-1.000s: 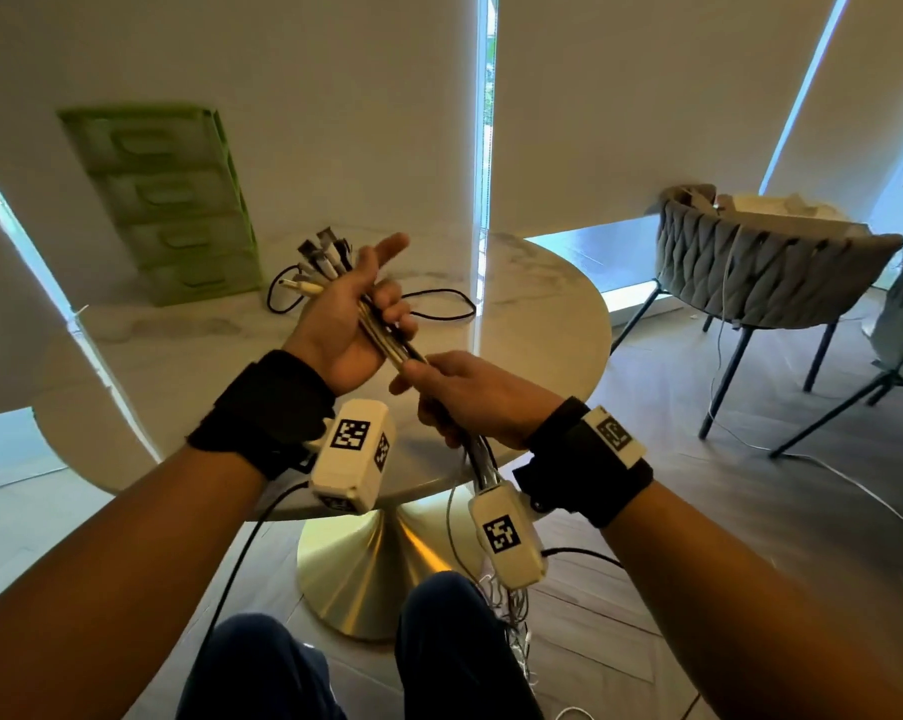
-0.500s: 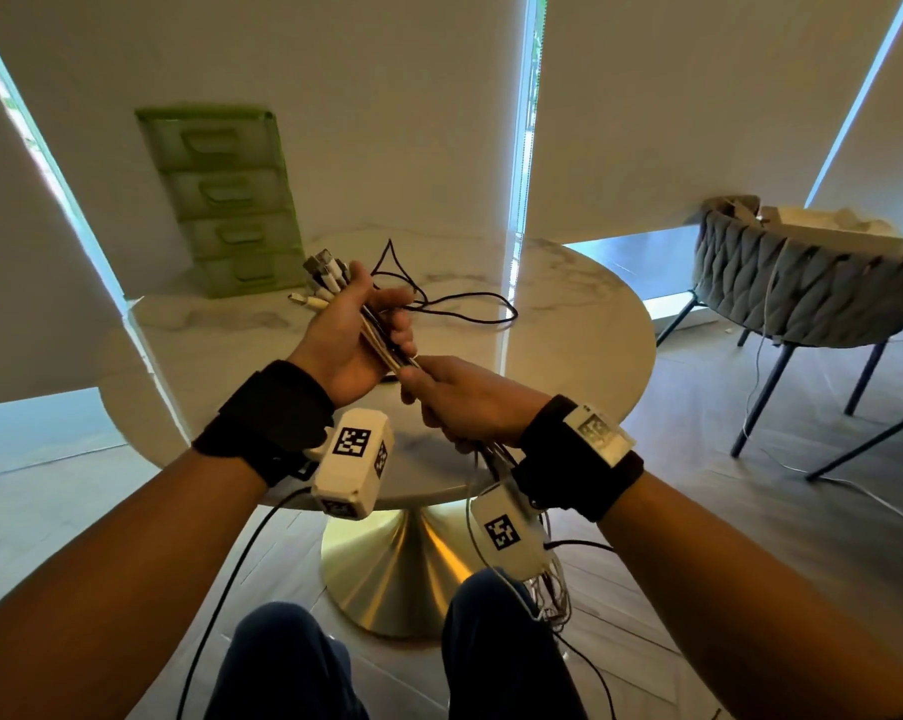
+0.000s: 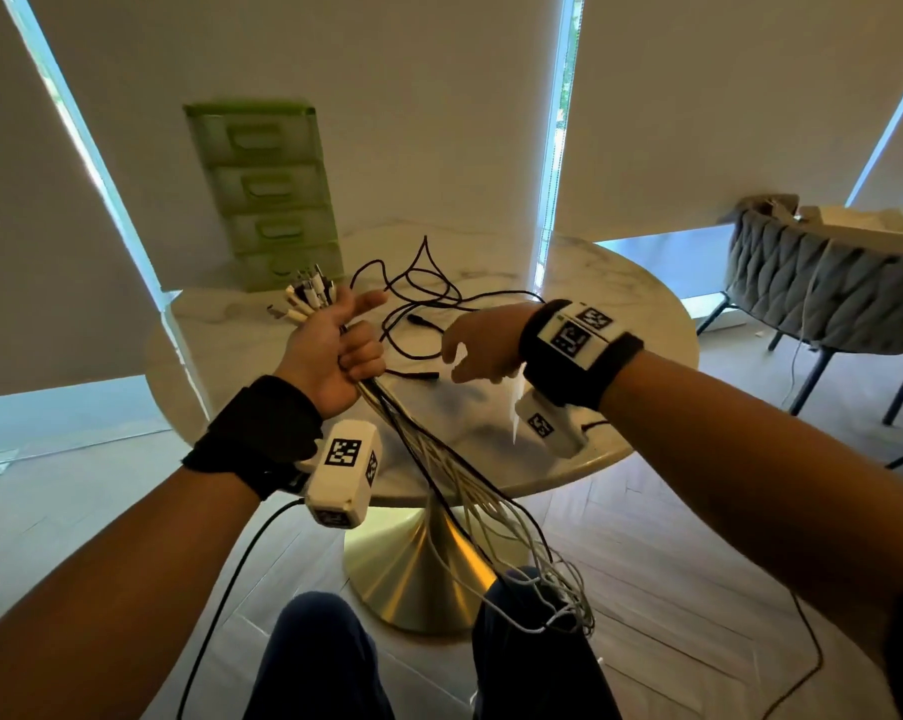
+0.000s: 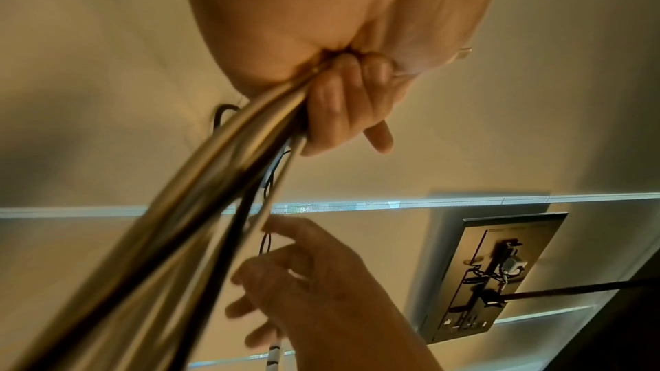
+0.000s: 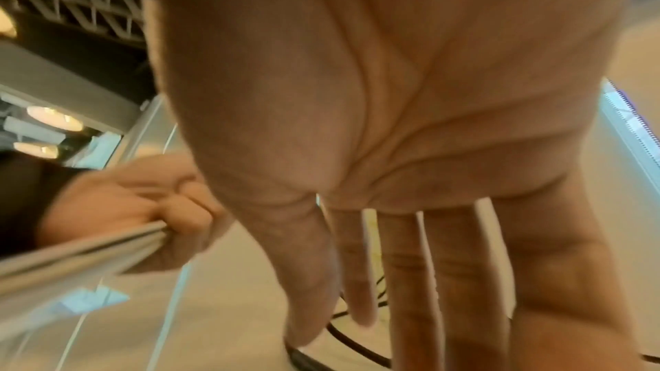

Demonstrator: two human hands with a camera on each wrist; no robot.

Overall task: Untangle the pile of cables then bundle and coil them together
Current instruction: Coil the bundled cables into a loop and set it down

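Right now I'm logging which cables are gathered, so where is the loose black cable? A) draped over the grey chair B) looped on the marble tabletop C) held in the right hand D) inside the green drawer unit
B: the black cable lies in loops on the marble table, beyond the open right hand.
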